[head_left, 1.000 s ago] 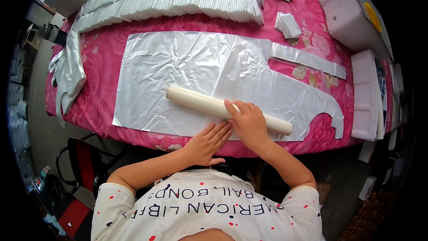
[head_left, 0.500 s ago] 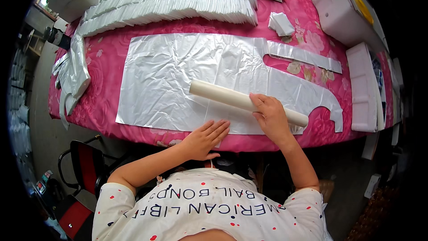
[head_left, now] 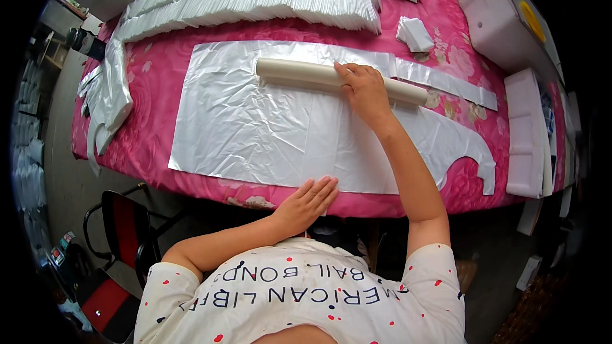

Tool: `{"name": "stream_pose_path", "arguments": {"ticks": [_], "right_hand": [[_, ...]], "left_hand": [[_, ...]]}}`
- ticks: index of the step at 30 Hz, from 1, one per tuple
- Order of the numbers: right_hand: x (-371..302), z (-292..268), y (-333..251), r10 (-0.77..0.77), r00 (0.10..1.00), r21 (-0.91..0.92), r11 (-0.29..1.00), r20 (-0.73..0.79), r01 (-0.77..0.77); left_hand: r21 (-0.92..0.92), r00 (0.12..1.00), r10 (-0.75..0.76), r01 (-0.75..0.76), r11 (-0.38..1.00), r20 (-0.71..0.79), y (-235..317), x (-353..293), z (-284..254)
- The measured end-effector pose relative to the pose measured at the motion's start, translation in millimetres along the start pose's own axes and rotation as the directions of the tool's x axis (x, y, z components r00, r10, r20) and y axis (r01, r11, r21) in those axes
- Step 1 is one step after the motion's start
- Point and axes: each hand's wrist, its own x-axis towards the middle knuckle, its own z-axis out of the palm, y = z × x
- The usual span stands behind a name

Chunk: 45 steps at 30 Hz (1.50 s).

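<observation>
A thin, shiny white plastic apron (head_left: pixel 248 134) lies spread over the pink flowered tablecloth, with curved cut-outs and narrow straps at its right end. Across its far part rests a long cream-coloured tube (head_left: pixel 293 71), slanting slightly down to the right. My right hand (head_left: pixel 364 92) is reached out over the tube, thumb and fingers gripping it right of its middle. At the apron's near edge, my left hand (head_left: pixel 309 200) lies flat with its fingers stretched out and holds nothing.
Long rows of folded white plastic packs (head_left: pixel 255 1) fill the far side. Small folded packs (head_left: pixel 414 34) lie at the far right, beside white foam boxes (head_left: pixel 526 134). Bunched plastic (head_left: pixel 115 105) and a dark bottle (head_left: pixel 86 43) are at left. A red-and-black chair (head_left: pixel 124 229) stands below.
The tube has moved away from me across the apron to its far part, with my right hand on it. My left hand has shifted slightly right and nearer, staying by the near edge.
</observation>
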Motion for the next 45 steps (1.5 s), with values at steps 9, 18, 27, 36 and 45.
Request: {"name": "stream_pose_path", "arguments": {"ticks": [9, 18, 27, 36, 45], "right_hand": [[-39.1, -15.7, -32.1, -0.077, 0.997, 0.295, 0.953, 0.030, 0.065], [-113.8, -20.5, -75.5, -0.236, 0.932, 0.361, 0.924, 0.274, 0.127], [-114.4, -8.4, -77.9, -0.172, 0.975, 0.312, 0.943, 0.141, 0.121], [-112.0, -8.4, -71.9, -0.078, 0.996, 0.267, 0.961, 0.042, 0.064], [-76.0, -16.3, -64.8, 0.475, 0.744, 0.490, 0.561, 0.470, -0.667]], "left_hand": [[-0.194, 0.985, 0.169, -0.173, 0.966, -0.038, -33.6, -19.2, -19.9], [-0.281, 0.940, 0.316, -0.341, 0.897, -0.132, -53.0, -22.3, -25.2], [-0.488, 0.957, 0.126, -0.243, 0.838, -0.261, -68.7, -8.4, -43.2], [-0.375, 0.977, -0.089, 0.010, 0.927, -0.193, -79.8, 15.0, -29.7], [-0.939, 0.723, -0.674, 0.320, 0.127, 0.155, -83.7, 45.6, -44.7]]}}
